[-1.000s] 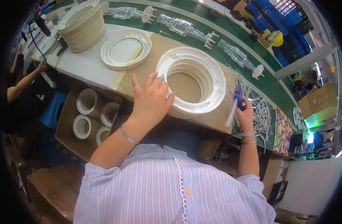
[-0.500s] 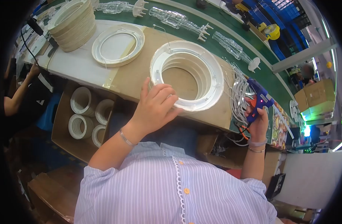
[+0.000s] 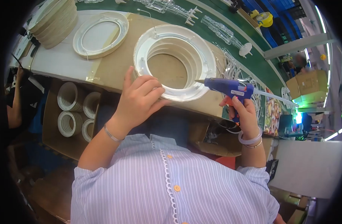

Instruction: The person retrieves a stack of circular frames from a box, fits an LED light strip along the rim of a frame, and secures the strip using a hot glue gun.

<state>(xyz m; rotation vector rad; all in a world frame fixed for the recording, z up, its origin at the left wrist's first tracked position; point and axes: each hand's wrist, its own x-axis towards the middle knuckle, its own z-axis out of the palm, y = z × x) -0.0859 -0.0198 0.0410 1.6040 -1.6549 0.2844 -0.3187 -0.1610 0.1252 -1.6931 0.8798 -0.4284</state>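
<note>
A stack of white rings [image 3: 202, 59] sits on the brown cardboard worktop in front of me. My left hand [image 3: 139, 98] rests at its near left edge, fingers curled over the rim and thumb low on the outer side. In my right hand [image 3: 243, 112] is a blue hot glue gun [image 3: 225, 86], its fingers wrapped around the handle near the orange trigger. The nozzle points left, over the right part of the top ring; whether it touches cannot be made out. A long translucent glue stick [image 3: 277, 98] sticks out of the gun's rear.
Another white ring [image 3: 79, 41] lies to the left, beside a tall ring stack [image 3: 59, 28]. Below, a cardboard box [image 3: 49, 121] holds several ring stacks. White wires [image 3: 257, 106] lie behind the gun. Clear parts [image 3: 223, 31] lie on the green surface. A person's arm [image 3: 16, 100] shows far left.
My right hand has brought the glue gun left and turned it, so its nozzle is now over the ring. My left hand keeps its place on the rim. The whole view has shifted slightly.
</note>
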